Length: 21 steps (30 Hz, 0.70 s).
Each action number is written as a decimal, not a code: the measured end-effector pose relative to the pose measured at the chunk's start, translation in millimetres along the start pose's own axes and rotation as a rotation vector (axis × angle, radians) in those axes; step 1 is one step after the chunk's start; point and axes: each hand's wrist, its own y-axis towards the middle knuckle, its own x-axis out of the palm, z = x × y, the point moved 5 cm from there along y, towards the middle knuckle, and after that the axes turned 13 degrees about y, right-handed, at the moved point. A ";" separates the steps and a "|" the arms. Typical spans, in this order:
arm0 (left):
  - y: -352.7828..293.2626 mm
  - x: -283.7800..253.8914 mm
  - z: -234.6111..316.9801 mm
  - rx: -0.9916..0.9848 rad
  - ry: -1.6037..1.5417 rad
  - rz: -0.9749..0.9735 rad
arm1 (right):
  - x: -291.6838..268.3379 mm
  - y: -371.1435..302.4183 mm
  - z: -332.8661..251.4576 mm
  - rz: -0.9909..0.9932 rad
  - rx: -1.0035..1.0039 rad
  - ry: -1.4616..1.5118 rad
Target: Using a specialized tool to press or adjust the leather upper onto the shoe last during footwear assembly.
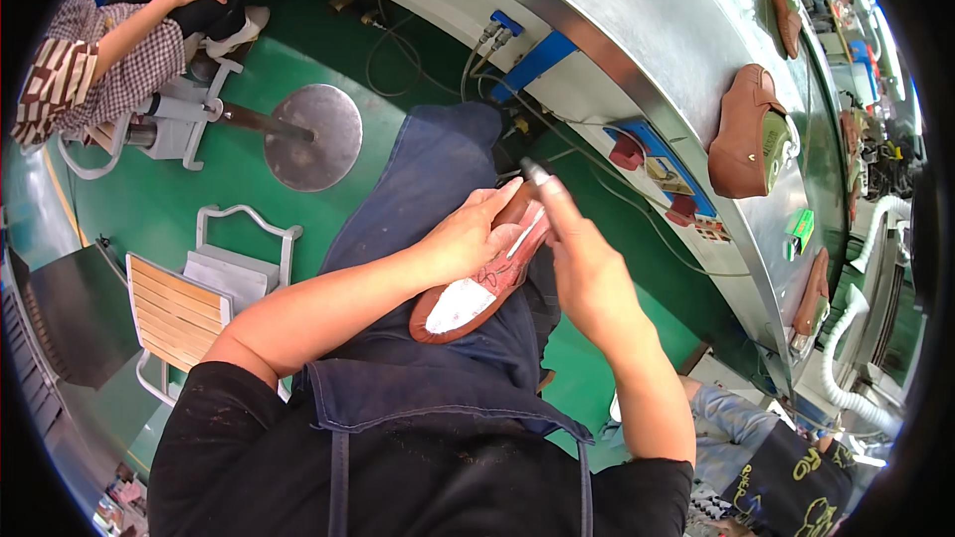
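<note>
My left hand [472, 235] grips a brown shoe [499, 270] by its heel end, over my apron-covered lap. The shoe's toe points toward me. A white patch covers much of its toe, and its middle is reddish with a thin white strip. Which face of the shoe is up, I cannot tell. Close against the shoe's right side is my right hand [589, 273], its fingers closed. A short dark tip with a greyish band [535, 172] shows at those fingertips; the rest of it is hidden, so its kind is unclear.
Brown shoes [744, 134] stand along the metal conveyor bench [637, 0] at right, near a small green box [799, 233]. A wooden-seated chair [177, 308] and a round metal stool base [312, 137] are at left. One person sits upper left [95, 70]; another is lower right [786, 467].
</note>
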 end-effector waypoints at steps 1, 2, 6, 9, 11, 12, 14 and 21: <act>-1.1 0.5 -2.0 -0.014 0.014 0.005 | 10.2 -0.7 10.3 -0.103 0.061 -0.110; -1.8 1.3 -3.9 -0.027 0.028 0.010 | 16.5 -3.9 18.2 -0.206 0.124 -0.220; -6.0 0.7 -5.4 0.017 0.051 0.038 | 11.2 -7.9 8.2 -0.071 0.041 -0.168; -7.6 1.3 0.4 -0.007 -0.022 -0.030 | 26.3 -20.0 19.1 -0.006 0.050 -0.103; -10.5 2.5 -4.9 -0.034 0.032 -0.017 | 28.3 -19.9 15.6 -0.079 0.117 -0.140; -13.3 2.9 -6.8 -0.035 0.033 -0.019 | 30.2 -20.8 14.5 -0.153 0.184 -0.179; -18.3 3.9 -8.7 -0.071 -0.005 -0.037 | 31.7 -24.1 8.3 -0.117 0.150 -0.132; -48.4 22.9 -26.3 -0.300 -0.542 -0.144 | 41.2 -32.7 6.5 -0.082 0.159 -0.103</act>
